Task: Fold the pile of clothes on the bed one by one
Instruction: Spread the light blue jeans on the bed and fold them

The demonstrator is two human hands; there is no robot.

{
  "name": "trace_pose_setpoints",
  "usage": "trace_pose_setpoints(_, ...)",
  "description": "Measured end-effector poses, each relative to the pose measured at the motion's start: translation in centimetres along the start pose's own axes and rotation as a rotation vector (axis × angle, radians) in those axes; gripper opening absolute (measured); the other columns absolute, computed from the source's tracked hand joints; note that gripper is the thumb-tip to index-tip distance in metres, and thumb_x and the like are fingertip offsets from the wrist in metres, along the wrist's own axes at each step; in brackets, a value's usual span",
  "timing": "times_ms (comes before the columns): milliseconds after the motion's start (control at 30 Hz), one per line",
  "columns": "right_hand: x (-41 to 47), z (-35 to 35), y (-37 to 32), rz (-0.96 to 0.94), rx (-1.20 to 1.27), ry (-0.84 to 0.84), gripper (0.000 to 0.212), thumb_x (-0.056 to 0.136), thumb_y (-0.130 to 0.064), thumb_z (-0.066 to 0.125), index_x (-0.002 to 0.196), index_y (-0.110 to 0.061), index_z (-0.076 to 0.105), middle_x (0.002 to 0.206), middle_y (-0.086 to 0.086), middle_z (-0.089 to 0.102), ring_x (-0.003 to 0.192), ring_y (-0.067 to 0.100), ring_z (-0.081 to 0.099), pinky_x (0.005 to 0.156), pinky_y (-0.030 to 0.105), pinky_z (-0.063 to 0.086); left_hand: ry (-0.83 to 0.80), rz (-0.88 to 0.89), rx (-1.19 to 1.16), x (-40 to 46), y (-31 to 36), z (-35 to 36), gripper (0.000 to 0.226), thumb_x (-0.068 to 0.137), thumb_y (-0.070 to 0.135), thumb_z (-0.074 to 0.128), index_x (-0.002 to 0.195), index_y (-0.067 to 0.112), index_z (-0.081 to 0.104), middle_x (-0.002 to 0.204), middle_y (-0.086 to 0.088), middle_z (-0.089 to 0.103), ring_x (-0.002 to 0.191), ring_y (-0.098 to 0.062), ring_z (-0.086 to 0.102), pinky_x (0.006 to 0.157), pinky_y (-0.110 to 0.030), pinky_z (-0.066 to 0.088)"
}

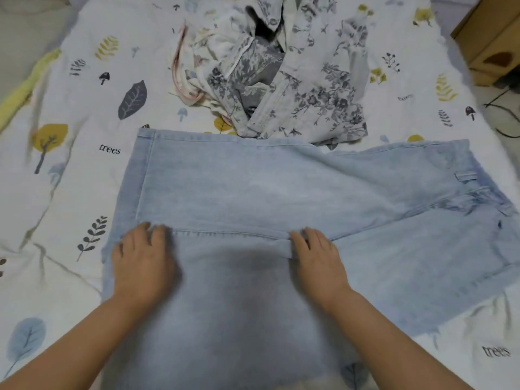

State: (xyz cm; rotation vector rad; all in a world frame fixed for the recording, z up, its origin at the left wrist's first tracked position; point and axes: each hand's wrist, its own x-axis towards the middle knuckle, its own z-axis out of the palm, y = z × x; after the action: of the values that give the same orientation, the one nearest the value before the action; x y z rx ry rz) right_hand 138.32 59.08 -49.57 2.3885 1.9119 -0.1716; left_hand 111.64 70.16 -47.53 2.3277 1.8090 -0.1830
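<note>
Light blue jeans [275,192] lie spread flat across the bed, waistband at the right, leg hems at the left. My left hand [143,260] rests palm down on the denim near the inner seam at the left. My right hand [318,254] lies flat further right on the same seam, its fingertips at a small fold of fabric. Behind the jeans sits a rumpled pile of clothes [275,71]: a grey floral garment and a white one with pink trim.
The bed sheet [70,170] is white with leaf, tree and mushroom prints. A cardboard box [492,40] stands at the far right beside the bed, with dark cables [503,114] on the floor near it. A yellow-green edge shows at the far left.
</note>
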Motion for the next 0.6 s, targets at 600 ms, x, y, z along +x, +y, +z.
trace_pose_setpoints(600,-10.4,-2.0,23.1,0.195,-0.146,0.051,0.056,0.026,-0.005,0.09,0.077,-0.01,0.069,0.081,0.012,0.067,0.068,0.029,0.068,0.05,0.034,0.053,-0.4,0.557,-0.304,-3.9,27.5,-0.3,0.035,0.089,0.023,0.036,0.117,0.02,0.057,0.125,-0.001,0.059,0.115,-0.02,0.053,0.091,-0.022,0.036)
